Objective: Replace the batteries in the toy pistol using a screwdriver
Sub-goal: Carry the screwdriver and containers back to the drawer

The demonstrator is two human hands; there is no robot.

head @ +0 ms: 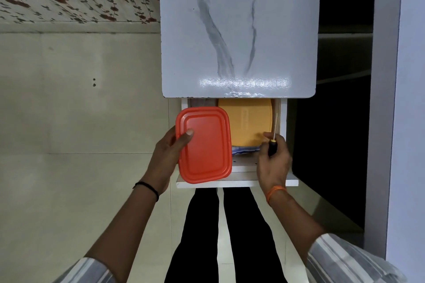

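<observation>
My left hand [166, 156] grips a red-orange rectangular plastic box [204, 145] by its left edge, thumb on the lid, above the open drawer [236, 182]. My right hand [274, 158] holds a screwdriver [273, 142] with a black handle, yellow collar and thin metal shaft pointing away from me, at the drawer's right side. A yellow box [247, 122] lies inside the drawer on blue-white cloth. No toy pistol or batteries are visible.
A white marble-patterned tabletop [239, 27] overhangs the back of the drawer. Pale tiled floor [80, 110] lies left, floral wallpaper beyond. A dark opening and a white door frame [381, 99] stand on the right. My black-trousered legs are below the drawer.
</observation>
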